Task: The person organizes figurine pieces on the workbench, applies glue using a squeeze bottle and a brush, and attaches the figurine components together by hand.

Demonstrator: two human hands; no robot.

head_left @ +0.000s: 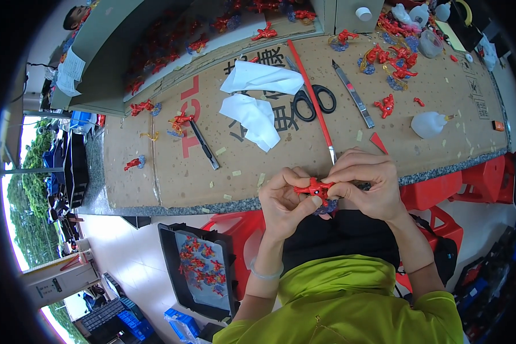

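While facing a long bench (pixel 172 186) covered in brown cardboard, notice a speckled grey edge along its near side. See red stools (pixel 436 195) under its right part and, lower left, a black tray (pixel 230 272) lined with a pale sheet and bearing many red figures with bluish bases. Hold the left hand (pixel 285 200) and the right hand (pixel 372 183) close together at the near edge. Beyond them, find two white cloths (pixel 252 120) lying one just behind the other. Right of the cloths, see a long red stick (pixel 312 94) crossing black-handled scissors (pixel 295 106). Farther right, make out a slim grey cutter (pixel 353 94); left of the cloths, a black tool (pixel 204 143); well to the right, a squat white bottle (pixel 427 124). Between both hands, find a small red figure (pixel 315 188), with a purplish base beneath; see the grip pinched on it from either side, with the left thumb pressed against its front. Last, pick out pale scraps (pixel 359 135) scattered over the cardboard.
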